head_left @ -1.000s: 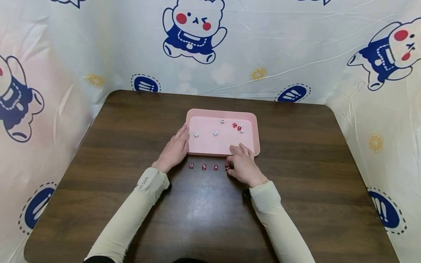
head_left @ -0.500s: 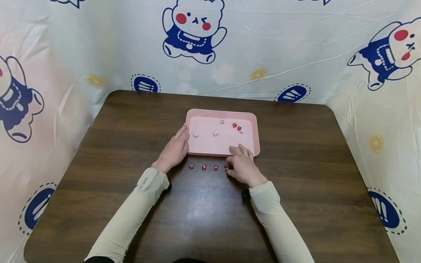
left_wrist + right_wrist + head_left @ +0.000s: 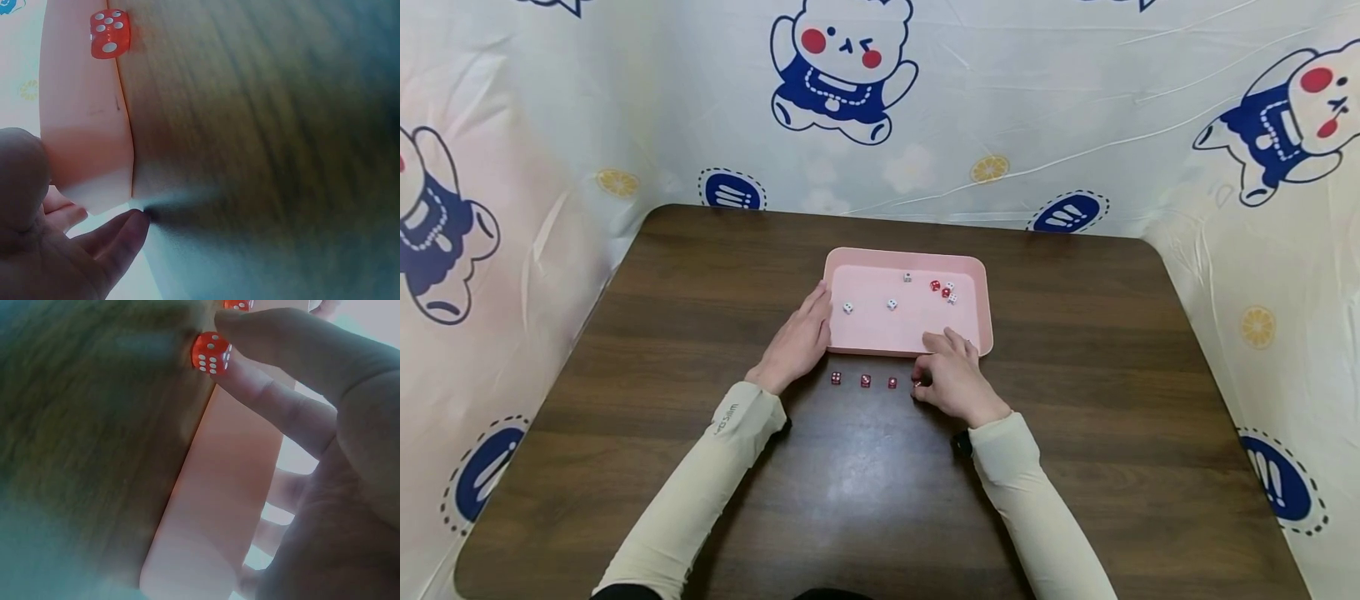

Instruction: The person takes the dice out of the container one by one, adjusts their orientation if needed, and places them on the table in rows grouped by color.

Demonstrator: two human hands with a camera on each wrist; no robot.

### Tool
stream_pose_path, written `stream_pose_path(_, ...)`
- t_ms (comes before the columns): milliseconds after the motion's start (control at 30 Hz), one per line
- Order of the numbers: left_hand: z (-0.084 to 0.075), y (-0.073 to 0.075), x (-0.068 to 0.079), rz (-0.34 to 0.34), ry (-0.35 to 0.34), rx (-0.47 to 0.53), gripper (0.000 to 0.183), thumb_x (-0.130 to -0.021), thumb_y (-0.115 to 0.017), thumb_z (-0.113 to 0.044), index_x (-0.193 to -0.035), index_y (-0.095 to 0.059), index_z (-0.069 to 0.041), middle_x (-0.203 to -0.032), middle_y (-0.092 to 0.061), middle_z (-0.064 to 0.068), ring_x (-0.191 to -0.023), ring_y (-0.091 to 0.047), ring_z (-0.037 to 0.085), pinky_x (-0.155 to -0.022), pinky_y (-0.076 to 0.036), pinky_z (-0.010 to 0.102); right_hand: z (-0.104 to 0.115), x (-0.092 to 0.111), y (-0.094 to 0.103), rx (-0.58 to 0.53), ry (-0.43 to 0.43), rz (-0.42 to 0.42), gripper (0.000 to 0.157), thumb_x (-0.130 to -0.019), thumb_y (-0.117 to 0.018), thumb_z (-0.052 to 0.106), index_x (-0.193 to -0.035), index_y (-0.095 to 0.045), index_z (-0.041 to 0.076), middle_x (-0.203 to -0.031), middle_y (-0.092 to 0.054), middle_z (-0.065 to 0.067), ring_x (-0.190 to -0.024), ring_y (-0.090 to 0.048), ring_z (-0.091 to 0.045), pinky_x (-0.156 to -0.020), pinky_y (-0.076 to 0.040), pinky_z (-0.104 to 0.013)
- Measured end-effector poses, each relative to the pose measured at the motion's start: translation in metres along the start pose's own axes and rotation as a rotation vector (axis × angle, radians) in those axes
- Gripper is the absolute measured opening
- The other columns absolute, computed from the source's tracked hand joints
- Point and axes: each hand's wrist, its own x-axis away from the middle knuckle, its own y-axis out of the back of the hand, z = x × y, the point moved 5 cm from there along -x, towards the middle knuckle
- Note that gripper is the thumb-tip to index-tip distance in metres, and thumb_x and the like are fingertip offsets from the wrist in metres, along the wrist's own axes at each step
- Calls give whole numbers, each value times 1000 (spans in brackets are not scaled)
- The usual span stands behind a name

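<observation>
A pink tray (image 3: pixel 880 337) lies on the brown table, holding several white dice (image 3: pixel 892 305) and two red dice (image 3: pixel 936 286). My left hand (image 3: pixel 796 340) rests along the tray's left side with its fingers extended. In front of the tray, three red dice (image 3: pixel 866 381) stand apart in a row. At the row's right end my right hand (image 3: pixel 957 379) holds another red die (image 3: pixel 211 353) at the table between thumb and index finger. Its other fingers lie over the tray's front rim. A red die (image 3: pixel 110 34) also shows in the left wrist view, beside the tray wall.
The brown wooden table (image 3: pixel 1075 333) extends on both sides of the tray and toward the person. A patterned pale curtain (image 3: pixel 1000 100) hangs behind the table and along both sides.
My right thumb and index finger have shifted very slightly left, and less of the die between them shows. The left hand, tray and other dice have not moved.
</observation>
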Motion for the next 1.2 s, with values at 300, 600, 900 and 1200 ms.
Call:
stream_pose_path(300,1,2,1,-13,0,1,51,-102,-37,-16,-150,-30,-2,-163,-16,8,-145,-31,30,-113,-32,50,1,-2,7,-21,15,-36,25,-87,-69,43,-89,-71,18,-148,-44,-17,-143,-22,-44,-114,-13,-61)
stream_pose_path(600,2,0,1,0,29,-7,51,-103,-36,-22,-152,-28,-10,-163,-15,6,-142,-35,36,-110,-33,58,1,-6,29,-49,45,-79,30,-91,-62,45,-87,-71,17,-144,-48,-18,-141,-26,-46,-115,-14,-63)
stream_pose_path(900,2,-1,1,5,54,-17,52,-104,-36,-26,-153,-27,-15,-164,-14,3,-139,-38,39,-108,-33,61,-10,-19,75,-38,-17,-132,28,-90,-63,40,-87,-70,13,-145,-47,-16,-140,-29,-38,-106,-23,-62)
stream_pose_path(1200,3,-3,1,16,56,-21,53,-103,-36,-26,-154,-25,-15,-164,-11,2,-142,-35,35,-110,-33,56,-11,-29,103,-11,-40,-200,23,-89,-65,34,-87,-69,11,-145,-46,-14,-136,-30,-42,-108,-21,-61)
